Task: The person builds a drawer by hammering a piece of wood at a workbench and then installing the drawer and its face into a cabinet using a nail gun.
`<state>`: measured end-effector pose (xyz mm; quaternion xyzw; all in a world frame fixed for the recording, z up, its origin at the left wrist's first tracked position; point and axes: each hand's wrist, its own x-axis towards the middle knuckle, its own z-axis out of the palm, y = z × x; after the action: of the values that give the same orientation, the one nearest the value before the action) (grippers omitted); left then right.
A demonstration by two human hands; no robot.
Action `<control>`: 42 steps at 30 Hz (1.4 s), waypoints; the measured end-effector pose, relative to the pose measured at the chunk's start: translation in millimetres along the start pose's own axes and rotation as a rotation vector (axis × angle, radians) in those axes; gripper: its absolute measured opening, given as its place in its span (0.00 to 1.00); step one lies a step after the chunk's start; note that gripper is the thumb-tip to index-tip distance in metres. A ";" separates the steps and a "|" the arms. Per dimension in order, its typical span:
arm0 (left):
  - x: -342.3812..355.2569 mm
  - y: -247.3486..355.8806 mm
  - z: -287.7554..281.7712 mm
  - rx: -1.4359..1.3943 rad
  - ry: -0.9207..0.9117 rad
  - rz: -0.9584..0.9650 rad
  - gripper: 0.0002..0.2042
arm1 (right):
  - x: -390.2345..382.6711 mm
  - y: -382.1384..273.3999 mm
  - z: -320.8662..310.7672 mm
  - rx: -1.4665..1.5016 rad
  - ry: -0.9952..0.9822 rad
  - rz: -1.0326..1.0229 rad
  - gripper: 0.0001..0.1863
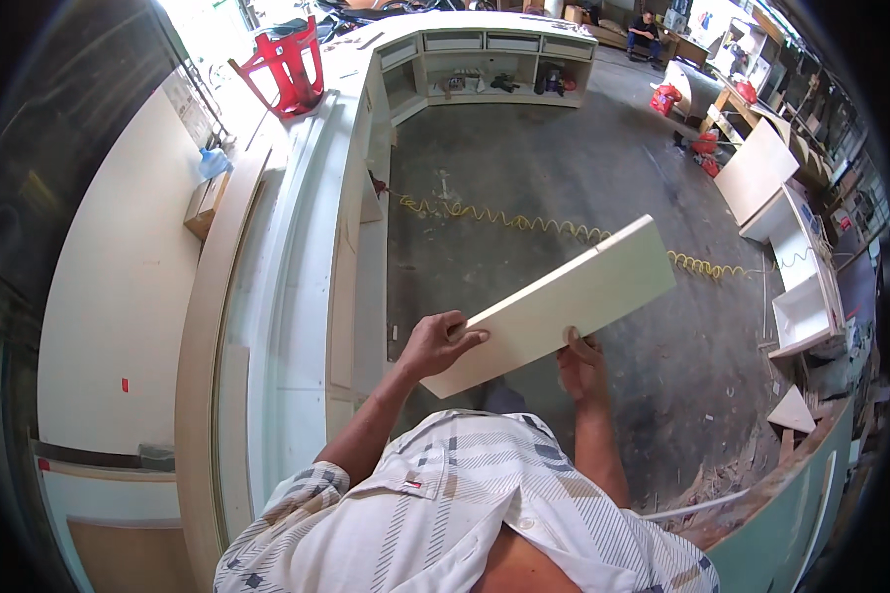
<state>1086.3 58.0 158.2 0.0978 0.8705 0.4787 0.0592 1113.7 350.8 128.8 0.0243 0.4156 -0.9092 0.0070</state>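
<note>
A long, pale cream wooden board (564,301) is held up in front of my body, slanting from lower left to upper right. My left hand (443,344) grips its upper edge near the left end, thumb lying on the face. From below, my right hand (581,364) clasps the lower edge around the middle, with the thumb on the near face and the fingers mostly hidden behind. The board's far right corner hangs free above the floor.
A white cabinet counter (302,296) runs along my left, bearing a red plastic stool (285,74). A coiled yellow air hose (494,217) crosses the grey floor. At right stands a white open cabinet (803,287). A seated person (645,35) is far off.
</note>
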 end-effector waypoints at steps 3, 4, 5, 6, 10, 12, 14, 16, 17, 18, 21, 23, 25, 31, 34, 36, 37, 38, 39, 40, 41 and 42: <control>66.2 -10.0 -9.4 -0.013 0.083 0.038 0.25 | 84.7 6.0 -15.1 0.068 -0.089 0.030 0.17; 89.5 -12.8 -14.7 0.004 0.141 0.049 0.24 | 113.2 -1.5 -5.5 -0.099 -0.020 0.101 0.16; 116.4 -18.2 -21.2 0.003 0.153 0.039 0.24 | 145.8 -4.7 0.4 -0.268 0.046 0.172 0.16; 140.2 -23.8 -25.4 0.068 0.253 0.101 0.23 | 179.8 -5.2 -2.7 -0.273 0.041 0.186 0.16; 235.2 -32.8 -58.9 0.286 0.389 0.062 0.19 | 327.1 0.9 -48.1 -0.617 0.200 0.008 0.12; 287.6 -49.9 -78.9 0.360 0.418 0.017 0.18 | 407.7 3.4 -40.3 -0.701 0.262 -0.160 0.11; 316.8 -67.8 -90.8 0.493 0.483 -0.064 0.17 | 452.6 -12.4 16.1 -0.890 0.057 -0.427 0.11; 352.4 -78.3 -103.2 0.517 0.497 -0.105 0.18 | 494.0 -21.0 75.3 -1.106 -0.060 -0.444 0.14; 373.7 -83.8 -108.6 0.534 0.485 -0.157 0.18 | 519.6 -19.8 96.2 -1.171 -0.206 -0.509 0.17; 394.1 -89.4 -113.4 0.551 0.469 -0.207 0.19 | 543.4 -14.6 112.5 -1.231 -0.353 -0.572 0.19; 440.9 -111.2 -119.7 0.528 0.443 -0.264 0.19 | 605.6 25.9 141.8 -1.255 -0.601 -0.571 0.24; 484.7 -124.6 -128.8 0.515 0.425 -0.264 0.19 | 658.5 54.5 144.5 -1.356 -0.861 -0.651 0.26; 527.1 -137.1 -137.5 0.461 0.437 -0.198 0.18 | 713.0 76.0 146.1 -1.390 -1.004 -0.552 0.26; 660.1 -174.2 -176.8 0.394 0.447 -0.252 0.16 | 872.1 121.4 158.7 -1.509 -1.252 -0.393 0.16; 724.4 -188.5 -199.6 0.429 0.511 -0.198 0.17 | 948.4 121.7 178.8 -1.522 -1.297 -0.487 0.14; 760.8 -192.9 -217.4 0.412 0.552 -0.248 0.17 | 994.5 126.2 192.2 -1.499 -1.300 -0.488 0.16; 775.4 -196.2 -224.8 0.406 0.566 -0.279 0.17 | 1017.6 128.4 200.0 -1.492 -1.311 -0.490 0.16; 787.4 -199.5 -230.0 0.398 0.583 -0.311 0.17 | 1039.8 132.0 208.5 -1.485 -1.324 -0.493 0.16; 799.5 -205.0 -233.7 0.402 0.602 -0.343 0.16 | 1059.0 137.7 217.1 -1.477 -1.369 -0.501 0.15; 810.9 -211.6 -238.2 0.397 0.616 -0.357 0.16 | 1078.2 144.8 226.8 -1.472 -1.391 -0.501 0.15; 821.6 -218.8 -242.6 0.368 0.702 -0.365 0.15 | 1097.3 153.9 237.5 -1.458 -1.425 -0.575 0.14; 828.3 -224.5 -243.4 0.336 0.785 -0.385 0.14 | 1112.2 163.8 245.0 -1.437 -1.467 -0.638 0.14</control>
<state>206.2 -71.3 90.9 -0.2459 0.8948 0.3120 -0.2037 -1.0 66.7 109.4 -0.6466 0.7344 -0.2043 0.0295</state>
